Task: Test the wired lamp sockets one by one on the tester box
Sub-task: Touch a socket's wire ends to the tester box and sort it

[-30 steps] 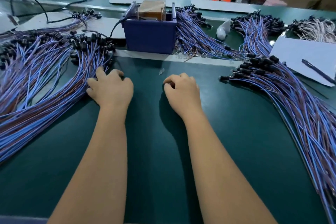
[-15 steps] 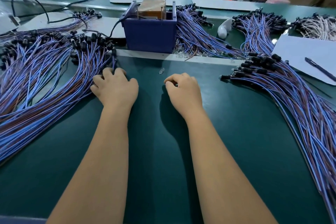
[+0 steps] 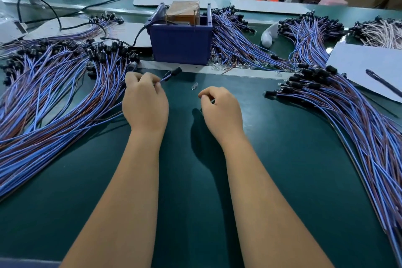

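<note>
Blue and brown wires (image 3: 54,102) with black sockets (image 3: 104,54) fan across the dark green mat (image 3: 195,180); the tester box (image 3: 181,43) at upper centre is navy blue.

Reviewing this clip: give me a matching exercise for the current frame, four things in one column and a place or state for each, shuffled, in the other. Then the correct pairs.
Things:
1. left hand
2. right hand
3. pen
4. tester box

Places or states:
A. lies on a white sheet at the right
B. blue, at the back of the mat, between the wire piles
C. pinches the wires of one black socket
D. fingers curled above the mat, nothing visibly held

Pairs: 1-C, 2-D, 3-A, 4-B
</note>
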Demonstrator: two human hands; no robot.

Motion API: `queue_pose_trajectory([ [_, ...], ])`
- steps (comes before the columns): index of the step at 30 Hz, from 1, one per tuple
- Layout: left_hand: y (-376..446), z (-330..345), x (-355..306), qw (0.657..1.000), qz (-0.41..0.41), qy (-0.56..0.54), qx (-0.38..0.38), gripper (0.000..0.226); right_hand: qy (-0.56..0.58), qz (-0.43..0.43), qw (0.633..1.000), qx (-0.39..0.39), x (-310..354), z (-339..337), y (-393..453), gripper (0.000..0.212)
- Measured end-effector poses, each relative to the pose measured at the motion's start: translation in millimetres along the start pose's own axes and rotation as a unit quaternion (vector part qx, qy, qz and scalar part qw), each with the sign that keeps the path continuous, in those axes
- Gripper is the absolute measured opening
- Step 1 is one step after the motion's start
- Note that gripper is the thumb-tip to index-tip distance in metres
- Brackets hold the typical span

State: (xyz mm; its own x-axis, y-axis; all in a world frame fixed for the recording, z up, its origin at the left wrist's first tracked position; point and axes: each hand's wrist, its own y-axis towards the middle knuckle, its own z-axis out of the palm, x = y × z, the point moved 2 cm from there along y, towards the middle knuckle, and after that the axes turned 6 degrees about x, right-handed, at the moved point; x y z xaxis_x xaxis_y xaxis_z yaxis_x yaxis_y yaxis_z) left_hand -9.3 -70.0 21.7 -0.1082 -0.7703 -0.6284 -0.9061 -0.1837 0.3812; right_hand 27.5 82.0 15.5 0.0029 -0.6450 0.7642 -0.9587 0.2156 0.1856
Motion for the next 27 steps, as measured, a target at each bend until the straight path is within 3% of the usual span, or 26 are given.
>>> queue_pose_trajectory([
  [8,-3,-1,-8,0.993,0.057,-0.089,-0.054,0.02,0.08,-0.022,0.996,0.017,2,3,-3,0.021],
  [10,-2,1,-11,0.978,0.045,-0.198,-0.04,0.016,0.136,-0.01,0.99,0.025,5,4,-4,0.022],
  [11,-1,2,-13,0.953,0.012,-0.301,-0.018,0.015,0.19,0.002,0.981,0.024,7,3,-4,0.022],
  [12,0,4,-16,0.907,-0.025,-0.419,0.014,0.016,0.255,0.015,0.966,0.023,9,2,-4,0.023],
  [14,-1,5,-23,0.781,-0.073,-0.613,0.094,0.027,0.382,0.042,0.922,0.038,11,0,-3,0.028],
  [16,-4,6,-28,0.676,-0.078,-0.709,0.186,0.037,0.447,0.071,0.889,0.072,12,0,-2,0.04],
  [17,-6,7,-29,0.644,-0.07,-0.726,0.232,0.039,0.452,0.081,0.884,0.09,12,0,-3,0.046],
  [19,-10,7,-32,0.615,-0.046,-0.719,0.321,0.036,0.446,0.081,0.884,0.115,13,1,-4,0.055],
  [22,-18,6,-35,0.602,-0.008,-0.664,0.444,0.029,0.468,0.064,0.873,0.124,13,-1,-5,0.053],
  [27,-36,9,-44,0.594,0.046,-0.513,0.618,0.033,0.503,0.107,0.851,0.102,10,-7,-1,0.025],
])
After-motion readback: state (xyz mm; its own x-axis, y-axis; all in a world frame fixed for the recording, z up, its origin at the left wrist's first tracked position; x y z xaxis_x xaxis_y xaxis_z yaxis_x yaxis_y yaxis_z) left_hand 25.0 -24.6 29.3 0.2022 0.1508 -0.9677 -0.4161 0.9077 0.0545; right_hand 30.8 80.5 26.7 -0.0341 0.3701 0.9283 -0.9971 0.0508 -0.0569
